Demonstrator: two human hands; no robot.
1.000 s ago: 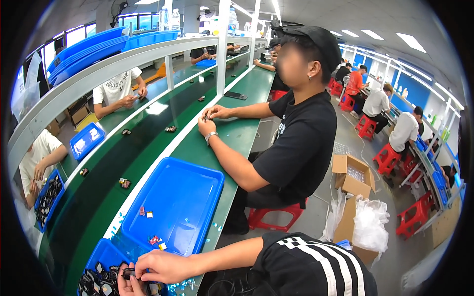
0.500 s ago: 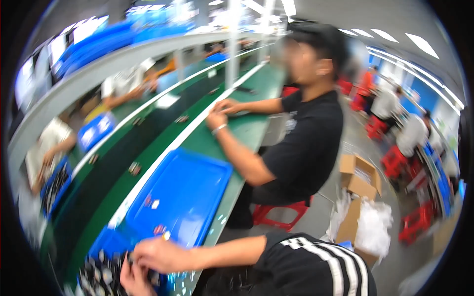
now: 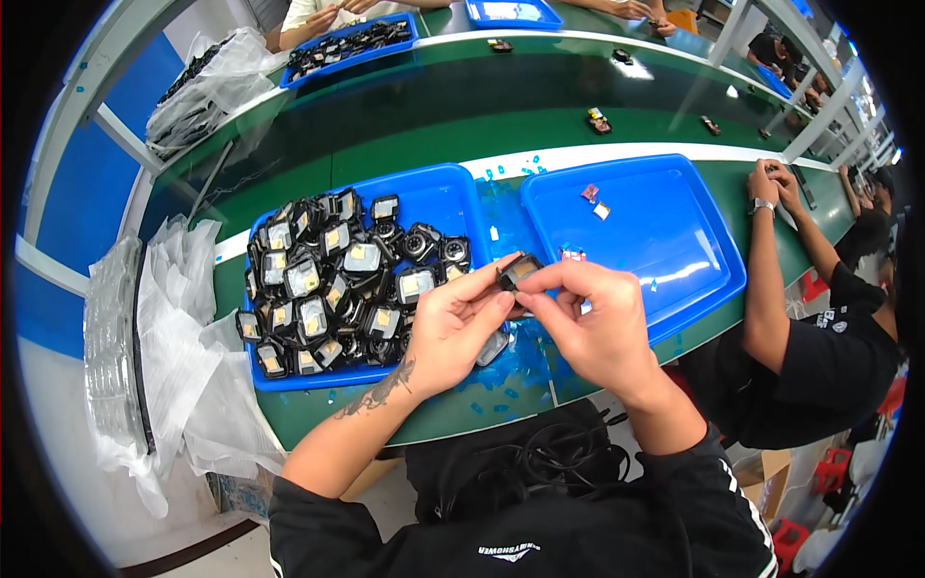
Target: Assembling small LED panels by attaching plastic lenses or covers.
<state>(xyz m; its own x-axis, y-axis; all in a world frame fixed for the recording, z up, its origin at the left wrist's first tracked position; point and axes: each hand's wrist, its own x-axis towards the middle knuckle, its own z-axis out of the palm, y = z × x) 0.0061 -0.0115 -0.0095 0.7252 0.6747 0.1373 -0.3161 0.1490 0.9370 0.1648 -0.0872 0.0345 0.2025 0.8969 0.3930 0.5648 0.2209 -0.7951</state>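
A small black plastic housing (image 3: pixel 521 271) with a pale inner part is held up between my two hands. My left hand (image 3: pixel 451 332) is closed round its left side, thumb against the lower edge. From the right, my right hand (image 3: pixel 599 316) pinches it between thumb and fingers. To the left, a blue tray (image 3: pixel 461 193) is heaped with many similar black housings (image 3: pixel 313 316), some showing round lenses and pale square labels. A second blue tray (image 3: pixel 679 231) sits right of my hands, with a few small red circuit boards (image 3: pixel 590 193) in it.
Blue plastic scraps (image 3: pixel 506 380) litter the green bench between the trays. Beyond a white rail runs a dark conveyor belt (image 3: pixel 453 82) carrying small assemblies (image 3: pixel 598 120). Plastic bags (image 3: pixel 169 337) hang at the left. On the right, a co-worker's arms (image 3: pixel 771 250) reach over the bench.
The view has swung left and down, bringing the heaped tray and both my hands to the middle. My hands stay close together, now plainly on a black housing.
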